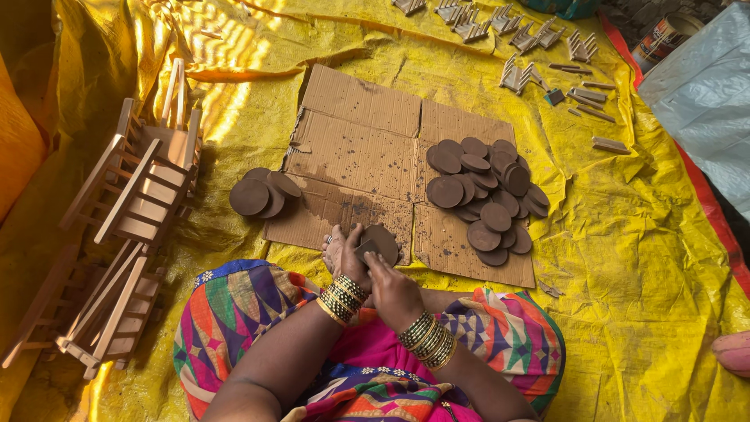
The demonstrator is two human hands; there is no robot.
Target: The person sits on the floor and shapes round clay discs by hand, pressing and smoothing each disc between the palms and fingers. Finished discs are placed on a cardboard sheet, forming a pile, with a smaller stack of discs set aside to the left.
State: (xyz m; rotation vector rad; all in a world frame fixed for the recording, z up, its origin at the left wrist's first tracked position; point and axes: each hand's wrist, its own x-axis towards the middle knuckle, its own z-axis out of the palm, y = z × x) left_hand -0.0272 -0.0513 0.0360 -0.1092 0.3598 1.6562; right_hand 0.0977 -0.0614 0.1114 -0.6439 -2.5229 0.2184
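Yellow tarpaulin [625, 258], cardboard sheet [367, 148] laid flat. Left hand [351, 262] closed on round brown disc [383, 241] over the cardboard's near edge; right hand [394, 293] pinches a small dark block [367, 248] against it. Disc heap [484, 191] right, small stack [262, 194] left, wooden frames [133, 195] beyond.

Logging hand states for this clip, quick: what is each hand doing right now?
Left hand: closed on the brown wooden disc.
Right hand: closed, pressing a small dark block against that disc.
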